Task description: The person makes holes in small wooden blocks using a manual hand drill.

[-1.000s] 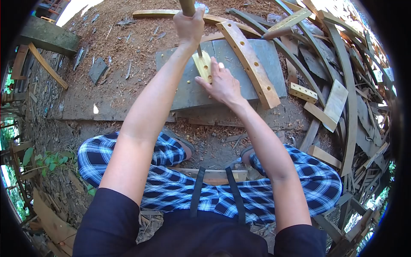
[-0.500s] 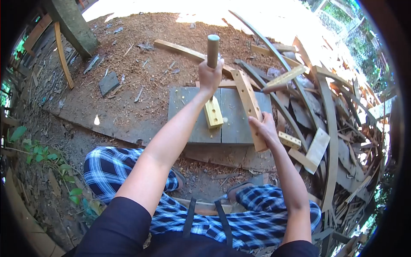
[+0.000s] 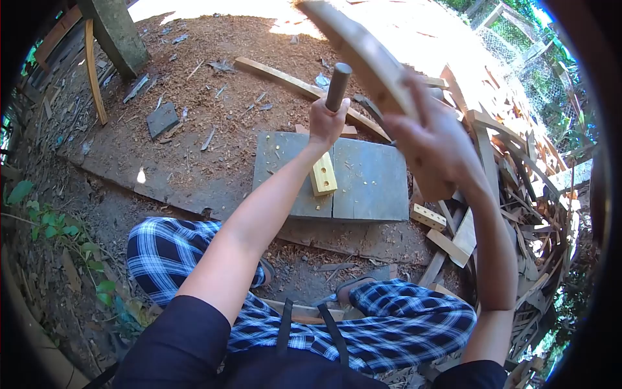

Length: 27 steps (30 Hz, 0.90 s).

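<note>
clasping handle, left hand outstretched

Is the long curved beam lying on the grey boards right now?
No, the right hand has the curved beam raised, blurred by motion, and the right-hand part of the grey boards shows bare wood and chips.

Outdoor work area. Dirt ground, strewn with wood chips. Concrete post upper left. Wire mesh fence and greenery upper right, scrap wood pile down the right side. Leafy plant at left. Bright sun washes out the far ground; near area shaded.
</note>
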Available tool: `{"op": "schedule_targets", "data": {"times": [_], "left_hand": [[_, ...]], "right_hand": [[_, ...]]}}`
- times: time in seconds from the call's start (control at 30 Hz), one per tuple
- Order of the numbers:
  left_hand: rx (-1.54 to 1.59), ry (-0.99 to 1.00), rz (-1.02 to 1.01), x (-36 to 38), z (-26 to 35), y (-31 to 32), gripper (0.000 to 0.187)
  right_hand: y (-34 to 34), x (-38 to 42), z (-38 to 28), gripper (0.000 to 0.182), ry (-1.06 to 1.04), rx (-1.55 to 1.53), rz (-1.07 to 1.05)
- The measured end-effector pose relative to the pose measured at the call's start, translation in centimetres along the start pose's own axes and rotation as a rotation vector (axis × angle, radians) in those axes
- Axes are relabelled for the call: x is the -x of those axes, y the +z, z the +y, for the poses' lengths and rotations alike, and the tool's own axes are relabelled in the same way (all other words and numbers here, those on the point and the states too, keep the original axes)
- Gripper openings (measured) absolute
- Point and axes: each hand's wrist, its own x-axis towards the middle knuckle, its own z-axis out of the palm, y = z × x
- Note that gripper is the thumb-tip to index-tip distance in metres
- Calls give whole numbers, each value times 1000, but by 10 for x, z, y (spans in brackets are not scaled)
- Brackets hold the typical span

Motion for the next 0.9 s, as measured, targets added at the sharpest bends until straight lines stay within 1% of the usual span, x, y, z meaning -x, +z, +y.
{"op": "schedule_targets", "data": {"times": [0.03, 0.07, 0.1, 0.17, 0.2, 0.23, 0.27, 0.3, 0.33, 0.4, 0.43, 0.47, 0.5, 0.53, 0.57, 0.6, 0.63, 0.7, 0.73, 0.77, 0.83, 0.9], "left_hand": [[7, -10, -8, 3, -2, 1, 26], [11, 15, -28, 3, -3, 4, 24], [17, 46, -38, 0, -1, 7, 24], [25, 15, -33, 0, -2, 6, 23], [38, 19, -33, -1, -5, 5, 23], [52, 20, -34, 2, -6, 6, 23], [71, 61, -21, 4, -5, 7, 28], [67, 59, -19, 4, -4, 5, 28], [71, 50, -26, 4, -3, 3, 28], [85, 42, -44, 4, 1, 4, 28], [89, 35, -42, 4, 3, 2, 27], [89, 25, -42, 5, 5, 0, 27], [80, 22, -59, 9, 5, 0, 27], [88, 7, -61, 9, 4, 1, 28], [96, -7, -55, 8, 4, 2, 30], [60, 0, -37, 7, 3, 2, 30], [60, -8, -38, 5, 2, 3, 30], [104, 42, -33, 7, -4, 6, 30], [124, 59, -41, 7, -5, 6, 29], [121, 55, -45, 8, -3, 6, 29], [138, 43, -47, 8, 2, 2, 30], [93, 69, -57, 6, -5, -1, 29]], "right_hand": [[22, -1, 19, 81, -22, 227, -78], [23, 1, 23, 76, 18, 79, -29], [15, -5, 29, 76, 20, 97, -28], [-1, -18, 39, 76, 63, -512, -70], [-22, -9, 14, 75, 73, -499, -47], [-33, -15, 23, 74, 32, -415, 78], [-45, -16, 16, 73, -47, -465, 153], [-54, -18, 11, 73, -131, -515, 233], [-47, -21, 15, 73, -130, -519, 234], [-23, -20, 27, 76, -112, -302, 293], [-6, -15, 27, 77, -159, -195, 230], [13, -14, 42, 77, -133, -56, 142], [25, -12, 43, 77, -98, 73, 54], [15, -12, 48, 80, 26, -121, -60], [0, -14, 39, 83, 145, -314, -175], [-2, -15, 41, 79, 12, -323, -135], [-7, -14, 40, 79, 17, -324, -142], [-21, -7, 26, 79, -14, -440, 10], [-22, -12, 30, 77, -251, -277, 153], [-14, 8, -32, 75, -212, -310, 441], [-6, -10, 17, 78, -181, -485, 283], [1, 2, 19, 80, -14, -371, -104]]}}
